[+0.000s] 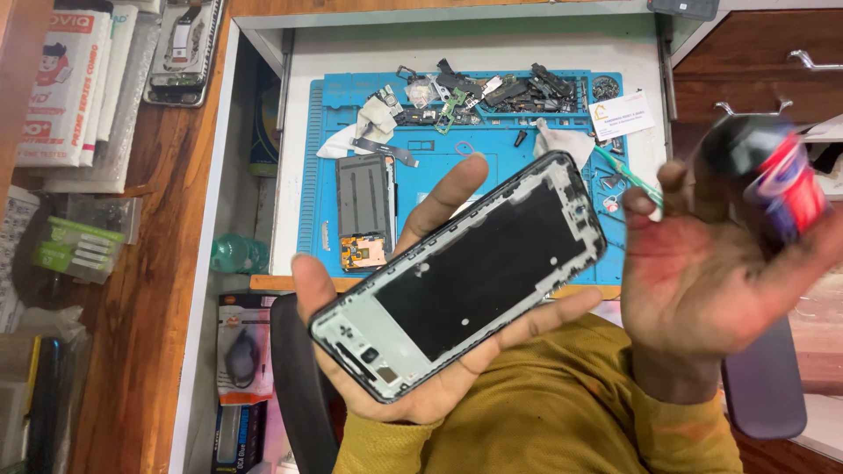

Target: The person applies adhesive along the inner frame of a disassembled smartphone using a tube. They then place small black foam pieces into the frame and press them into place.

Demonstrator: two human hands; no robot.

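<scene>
Left hand (pixel 413 351) cradles stripped phone frame (pixel 461 276); right hand (pixel 702 281) grips blurred bottle (pixel 773 180); removed parts (pixel 492 92) on mat (pixel 492 175); reassembly outstanding.

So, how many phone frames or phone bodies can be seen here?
2. One phone frame lies in the left hand, in front of the chest. One dark phone part lies on the blue mat. More may hide among the loose parts.

Left hand (pixel 421 351) palm up, cradling gutted phone frame (pixel 461 276) tilted diagonally, right hand (pixel 702 281) open-palmed, blurred dark tube with red-blue label (pixel 773 175) between thumb and fingers, blue repair mat (pixel 492 149) beyond on white tray, loose phone parts (pixel 492 92) along mat's far edge, dismantled phone panel (pixel 364 211) on mat's left
</scene>
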